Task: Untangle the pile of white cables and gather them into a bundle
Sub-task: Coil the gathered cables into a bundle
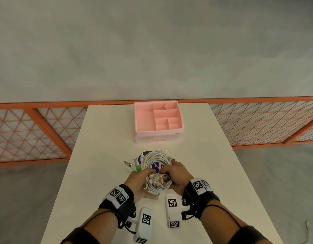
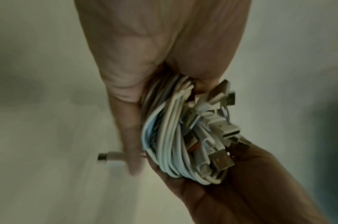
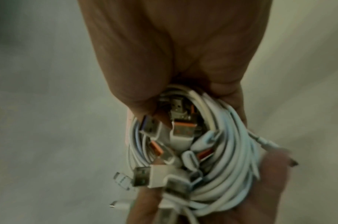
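A coil of white cables (image 1: 156, 162) with many USB plugs sits on the white table (image 1: 103, 138) in front of me. My left hand (image 1: 140, 178) grips its near left side and my right hand (image 1: 176, 174) grips its near right side. Both wrist views show curled fingers around the cable bundle (image 2: 170, 141), its plugs (image 3: 181, 130) sticking out between the hands. A purple round item (image 1: 155, 165) shows through the loop. Loose plug ends (image 1: 128, 163) and a green-tipped one (image 1: 138, 167) stick out to the left.
A pink compartment organizer (image 1: 158, 118) with a drawer stands at the table's far end. Orange lattice railing (image 1: 257, 120) runs behind the table. The table's left and right edges lie close to the hands.
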